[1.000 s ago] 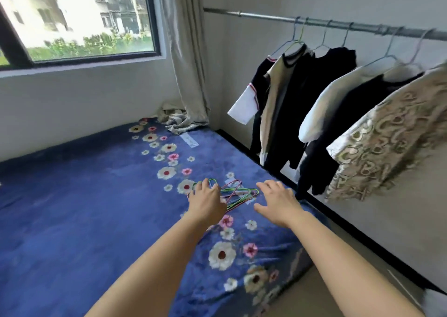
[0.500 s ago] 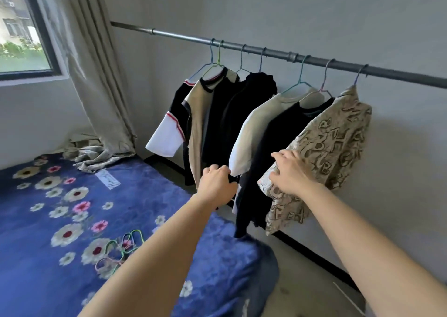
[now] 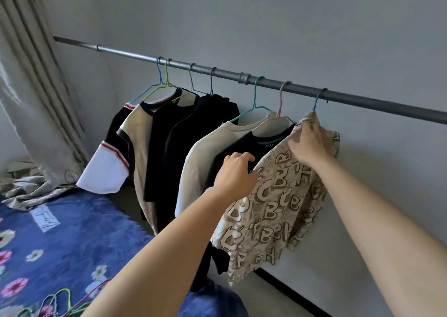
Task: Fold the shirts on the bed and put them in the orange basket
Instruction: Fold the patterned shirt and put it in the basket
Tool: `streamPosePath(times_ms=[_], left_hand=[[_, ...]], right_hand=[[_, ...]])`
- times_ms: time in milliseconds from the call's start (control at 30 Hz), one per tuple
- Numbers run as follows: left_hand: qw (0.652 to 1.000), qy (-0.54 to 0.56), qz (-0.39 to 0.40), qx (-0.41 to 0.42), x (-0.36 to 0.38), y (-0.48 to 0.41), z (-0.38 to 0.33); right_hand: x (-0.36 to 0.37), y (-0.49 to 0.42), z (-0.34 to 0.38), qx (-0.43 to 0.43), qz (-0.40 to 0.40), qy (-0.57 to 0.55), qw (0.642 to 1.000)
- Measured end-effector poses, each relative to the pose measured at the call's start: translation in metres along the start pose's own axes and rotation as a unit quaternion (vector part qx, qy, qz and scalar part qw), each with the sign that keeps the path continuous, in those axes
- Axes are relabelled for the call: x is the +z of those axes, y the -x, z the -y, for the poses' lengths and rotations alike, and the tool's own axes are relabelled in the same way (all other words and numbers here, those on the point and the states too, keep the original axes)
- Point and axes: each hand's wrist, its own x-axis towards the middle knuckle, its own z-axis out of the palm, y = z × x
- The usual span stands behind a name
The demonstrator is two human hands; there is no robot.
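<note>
A beige shirt printed with letters (image 3: 273, 210) hangs on a blue hanger at the right end of a grey rail (image 3: 350, 96). My right hand (image 3: 308, 142) grips its collar and shoulder just under the hanger hook. My left hand (image 3: 235, 174) pinches the shirt's left edge, next to a black shirt (image 3: 242, 147). Several more shirts (image 3: 169, 135) hang to the left on the same rail. No orange basket is in view.
The bed with a blue flowered cover (image 3: 60, 244) fills the lower left. Loose coloured wire hangers (image 3: 55, 302) lie on it near the bottom edge. A grey curtain (image 3: 31, 99) hangs at the left, bunched on the bed's corner. A bare wall stands behind the rail.
My view swung from the bed and its loose hangers to the clothes rail. Both hands rose from above the bed and took hold of the lettered shirt.
</note>
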Motion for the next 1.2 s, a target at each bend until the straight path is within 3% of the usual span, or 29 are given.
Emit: streamPosePath(times_ms=[133,300,367,433,500,633,733,867,1067,1200], left_hand=[[1.0,0.011,-0.013,-0.026,0.023,-0.047,-0.019],[0.998,0.021,-0.006,-0.055,0.052,-0.082,-0.034],[0.996,0.052,-0.01,-0.065,0.063,-0.089,-0.037],[0.993,0.083,-0.029,-0.076,0.071,-0.093,-0.039],[0.987,0.117,-0.055,-0.092,0.073,-0.095,-0.043],[0.975,0.186,-0.086,-0.09,0.066,-0.093,-0.051],[0.96,0.26,-0.058,-0.083,0.056,-0.073,-0.044],[0.941,0.322,0.009,-0.107,0.047,-0.035,-0.014],[0.903,0.384,0.049,-0.185,0.018,0.016,0.022],[0.899,0.379,0.079,-0.204,-0.011,0.065,0.037]], right_hand=[[0.002,-0.051,-0.027,0.079,-0.04,-0.065,0.994],[0.011,-0.088,-0.048,0.128,0.055,-0.203,0.969],[0.017,-0.097,-0.052,0.169,0.064,-0.335,0.925],[0.02,-0.101,-0.049,0.207,0.071,-0.473,0.854],[0.022,-0.104,-0.047,0.226,0.054,-0.536,0.812],[0.011,-0.102,-0.037,0.204,-0.003,-0.603,0.771],[0.006,-0.081,-0.028,0.175,-0.01,-0.635,0.752],[0.027,-0.033,-0.008,0.13,0.031,-0.672,0.729],[0.053,0.038,0.049,0.108,0.112,-0.693,0.704],[0.056,0.094,0.087,0.071,0.176,-0.711,0.677]])
